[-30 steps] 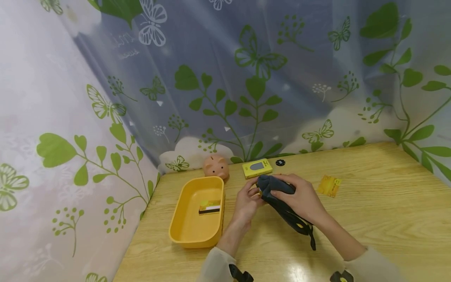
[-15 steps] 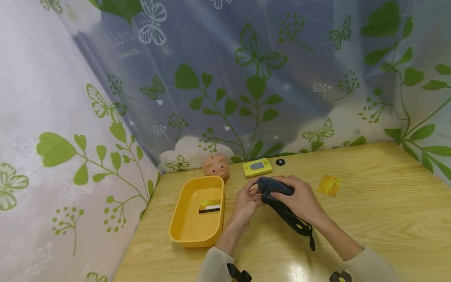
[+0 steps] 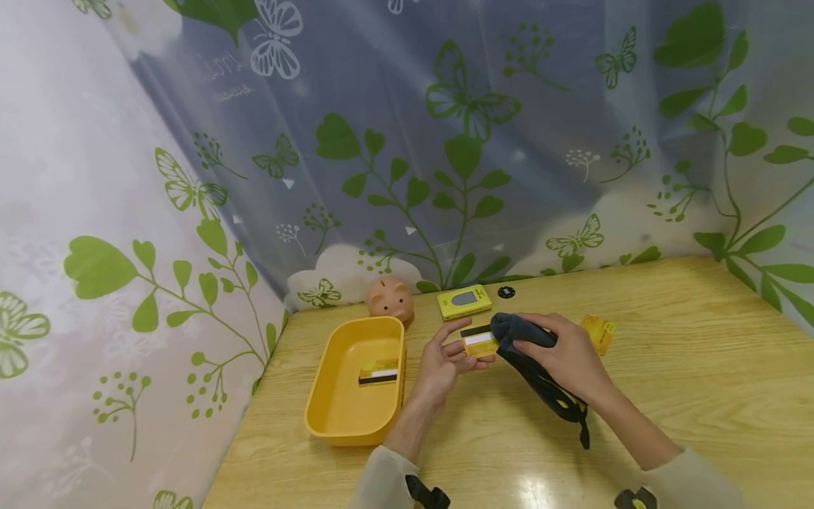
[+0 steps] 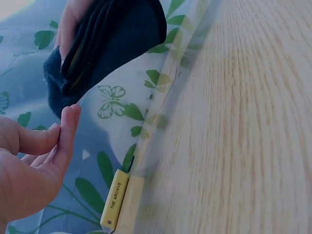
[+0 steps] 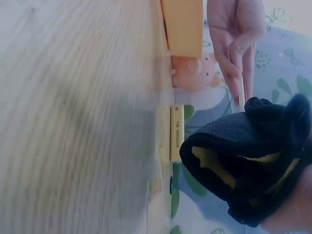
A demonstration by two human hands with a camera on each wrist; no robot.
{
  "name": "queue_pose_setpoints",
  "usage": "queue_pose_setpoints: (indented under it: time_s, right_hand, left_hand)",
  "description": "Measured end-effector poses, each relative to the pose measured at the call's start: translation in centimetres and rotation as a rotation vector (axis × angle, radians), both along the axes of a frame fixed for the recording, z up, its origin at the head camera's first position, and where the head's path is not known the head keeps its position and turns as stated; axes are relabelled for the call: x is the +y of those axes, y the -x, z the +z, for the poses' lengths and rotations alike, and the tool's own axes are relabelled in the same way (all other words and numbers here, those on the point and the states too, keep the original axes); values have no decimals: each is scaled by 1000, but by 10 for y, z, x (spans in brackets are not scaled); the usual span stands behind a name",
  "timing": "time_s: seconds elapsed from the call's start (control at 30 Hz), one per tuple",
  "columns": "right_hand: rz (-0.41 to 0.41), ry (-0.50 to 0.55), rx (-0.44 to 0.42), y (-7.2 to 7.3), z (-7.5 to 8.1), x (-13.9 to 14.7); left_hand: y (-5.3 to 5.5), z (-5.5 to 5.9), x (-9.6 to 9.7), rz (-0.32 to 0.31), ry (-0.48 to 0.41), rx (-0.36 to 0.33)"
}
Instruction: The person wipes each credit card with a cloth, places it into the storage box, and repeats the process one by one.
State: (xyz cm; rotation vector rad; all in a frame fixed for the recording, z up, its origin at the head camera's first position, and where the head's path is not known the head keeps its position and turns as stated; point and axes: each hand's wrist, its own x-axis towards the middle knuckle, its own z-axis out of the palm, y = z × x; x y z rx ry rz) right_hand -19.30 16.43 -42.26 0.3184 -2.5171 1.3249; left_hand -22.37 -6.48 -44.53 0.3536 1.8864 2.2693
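In the head view my left hand [image 3: 439,371] pinches a yellow card [image 3: 478,341] with a black stripe and a white strip. Thumb and fingers close on its edge in the right wrist view, where the card [image 5: 241,95] shows edge-on. My right hand [image 3: 572,359] grips a dark blue cloth pouch [image 3: 518,331], held tilted over the table with its cord dangling. Yellow lining shows inside the pouch [image 5: 234,161] in the right wrist view. The card's right end meets the pouch's folded end, which overlaps it in the head view.
Left of the hands stands a yellow tray [image 3: 337,417] with a similar card [image 3: 379,372] inside. Behind are a pink piggy bank [image 3: 389,300], a yellow box [image 3: 464,302] and a round black disc [image 3: 506,293]. Another card [image 3: 599,332] lies on the wooden table [image 3: 699,382], partly behind my right hand.
My right hand and the pouch have moved right, away from the left hand. The card in my left fingers, mostly hidden before, now shows. The tray and the things behind it stay put.
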Motion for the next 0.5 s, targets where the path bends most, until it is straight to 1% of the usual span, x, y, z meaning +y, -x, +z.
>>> queue_pose_setpoints:
  time_s: [0.1, 0.3, 0.4, 0.5]
  right_hand:
    - [-11, -11, -10, 0, 0, 8]
    - [-42, -10, -34, 0, 3, 18]
    - [-50, 24, -11, -1, 6, 17]
    - [-31, 58, 30, -3, 8, 10]
  left_hand:
    - [0, 0, -1, 6, -1, 8]
    - [1, -2, -2, 31, 29, 15]
    - [1, -2, -2, 28, 31, 15]
    - [1, -1, -2, 20, 32, 20]
